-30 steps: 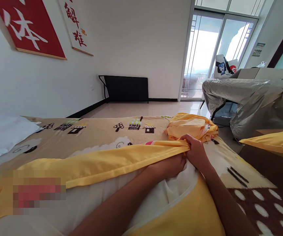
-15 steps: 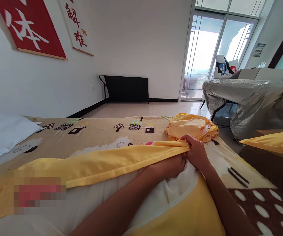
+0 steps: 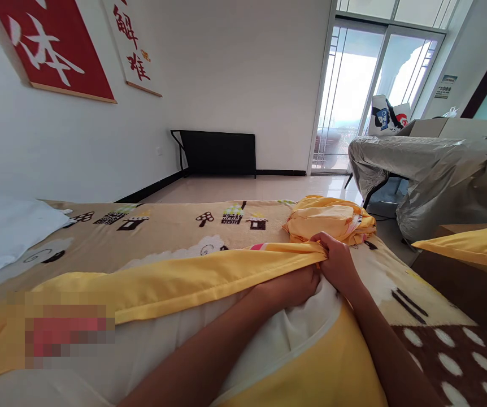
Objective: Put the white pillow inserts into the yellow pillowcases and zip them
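A yellow fabric cover [image 3: 175, 282] with a white inner side [image 3: 159, 350] lies spread across the bed in front of me. My right hand [image 3: 332, 257] is closed on the right end of its yellow edge. Just left of it, my left hand [image 3: 292, 287] is curled at the same corner, under the yellow edge and against the white cloth; its fingertips are hidden in the fabric. Behind my right hand sits a crumpled yellow-orange cloth bundle [image 3: 328, 217].
Beneath everything is a beige patterned blanket [image 3: 175, 223]. A white pillow [image 3: 10, 226] lies at the left. At the right are a brown box [image 3: 451, 282] with yellow cloth [image 3: 472, 243] on it and a plastic-covered table [image 3: 430, 164]. A black folded frame [image 3: 220, 152] leans at the far wall.
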Available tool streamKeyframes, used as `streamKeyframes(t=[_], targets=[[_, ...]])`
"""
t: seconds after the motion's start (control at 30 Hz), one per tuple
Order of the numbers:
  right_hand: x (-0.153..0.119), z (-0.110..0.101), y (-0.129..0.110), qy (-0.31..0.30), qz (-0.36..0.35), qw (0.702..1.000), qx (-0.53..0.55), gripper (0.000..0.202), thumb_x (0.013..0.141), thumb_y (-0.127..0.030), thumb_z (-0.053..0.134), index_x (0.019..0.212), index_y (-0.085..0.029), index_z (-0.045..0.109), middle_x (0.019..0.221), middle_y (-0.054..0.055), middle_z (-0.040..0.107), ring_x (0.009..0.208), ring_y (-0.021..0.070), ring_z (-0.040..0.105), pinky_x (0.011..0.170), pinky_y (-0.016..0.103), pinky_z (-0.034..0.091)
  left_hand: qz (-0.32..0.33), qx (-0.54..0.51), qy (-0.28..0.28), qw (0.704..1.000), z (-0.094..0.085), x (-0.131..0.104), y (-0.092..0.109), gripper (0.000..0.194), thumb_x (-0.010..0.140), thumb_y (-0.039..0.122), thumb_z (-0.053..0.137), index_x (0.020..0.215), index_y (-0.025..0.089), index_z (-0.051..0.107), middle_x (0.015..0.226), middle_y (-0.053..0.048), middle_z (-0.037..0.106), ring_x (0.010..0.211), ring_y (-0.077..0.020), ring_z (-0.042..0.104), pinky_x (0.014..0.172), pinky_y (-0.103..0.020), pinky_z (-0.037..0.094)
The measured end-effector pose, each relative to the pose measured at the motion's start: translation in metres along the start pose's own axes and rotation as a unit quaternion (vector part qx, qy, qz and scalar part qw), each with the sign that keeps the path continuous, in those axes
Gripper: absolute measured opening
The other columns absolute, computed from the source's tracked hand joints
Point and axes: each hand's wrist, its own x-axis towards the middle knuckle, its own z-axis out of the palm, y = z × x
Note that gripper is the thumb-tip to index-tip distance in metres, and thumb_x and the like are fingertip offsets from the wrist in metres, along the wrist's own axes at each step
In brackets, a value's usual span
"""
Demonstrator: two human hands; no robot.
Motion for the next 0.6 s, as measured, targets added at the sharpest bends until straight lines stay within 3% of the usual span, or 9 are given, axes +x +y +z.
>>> streamKeyframes(t=[0.13,0.6], targets=[[0.0001,0.0007,-0.0001,-0.002,-0.004,1.0,-0.002,0.026,0.06,-0.014,0.048,0.082,-0.021,0.059,0.072,0.0,0.066,0.065,0.0161,0.056,0.059,0.023,0.037,0.047,0.06,-0.011,0.997,0.0009,0.002,-0.0005,0.032,0.083,0.014,0.04,0.103,0.007,0.064,0.107,-0.016,0.066,0.096,-0.0287,0.061,0.089,-0.039,0.045],[0.001,0.0016,0.0011,-0.012,0.003,1.0,-0.007,0.029,0.058,-0.012,0.049,0.083,-0.021,0.059,0.071,-0.001,0.066,0.064,0.0156,0.056,0.059,0.023,0.036,0.025,0.019,-0.006,0.999,0.0028,0.0021,-0.0001,0.037,0.083,0.01,0.038,0.111,0.003,0.062,0.109,-0.018,0.065,0.099,-0.0304,0.06,0.092,-0.041,0.044]])
